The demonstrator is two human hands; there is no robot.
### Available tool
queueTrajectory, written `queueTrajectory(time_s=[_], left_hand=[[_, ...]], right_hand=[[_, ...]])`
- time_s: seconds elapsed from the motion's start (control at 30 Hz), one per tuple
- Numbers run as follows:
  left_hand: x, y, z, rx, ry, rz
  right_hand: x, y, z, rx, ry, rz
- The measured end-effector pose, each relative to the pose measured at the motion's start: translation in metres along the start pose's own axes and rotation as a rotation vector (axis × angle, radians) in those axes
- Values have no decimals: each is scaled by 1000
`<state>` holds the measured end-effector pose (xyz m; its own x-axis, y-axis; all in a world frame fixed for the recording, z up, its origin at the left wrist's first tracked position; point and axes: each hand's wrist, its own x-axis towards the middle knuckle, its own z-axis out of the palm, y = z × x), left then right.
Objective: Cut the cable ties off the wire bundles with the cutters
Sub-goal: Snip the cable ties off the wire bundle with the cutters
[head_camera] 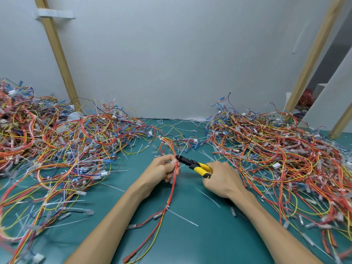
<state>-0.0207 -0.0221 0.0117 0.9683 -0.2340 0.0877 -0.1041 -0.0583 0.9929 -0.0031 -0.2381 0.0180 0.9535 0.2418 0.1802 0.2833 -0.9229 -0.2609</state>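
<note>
You are working in a workshop-type wiring station. A green tabletop [190,244] carries the left wire heap [57,145] and the right wire heap [276,149], tangled coloured harnesses with connectors. White cable-tie offcuts [182,218] litter the mat between them. On the far side, plain white panels [171,63] lean behind bare wooden battens [57,54].

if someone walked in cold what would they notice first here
Two sprawling heaps of red, yellow and blue wires, the left pile and the right pile, cover both sides of the green mat. Between them, the left hand grips a red wire bundle while the right hand holds yellow-handled cutters with the black tip at the bundle.
</note>
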Motion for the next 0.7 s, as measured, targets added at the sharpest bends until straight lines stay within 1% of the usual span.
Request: queueTrajectory(time_s=[0.27, 0.4, 0.6, 0.7], left_hand=[[0, 1, 0, 12, -1, -4], [0, 1, 1, -20, 23, -9], [2, -1, 1, -60, 60, -12], [3, -3, 1, -79, 68, 12]], right_hand=[[-1, 1, 1, 13, 23, -7], [-1, 1, 3, 46, 44, 5], [3, 7, 4, 373, 186, 104], [3, 8, 3, 516, 198, 125]])
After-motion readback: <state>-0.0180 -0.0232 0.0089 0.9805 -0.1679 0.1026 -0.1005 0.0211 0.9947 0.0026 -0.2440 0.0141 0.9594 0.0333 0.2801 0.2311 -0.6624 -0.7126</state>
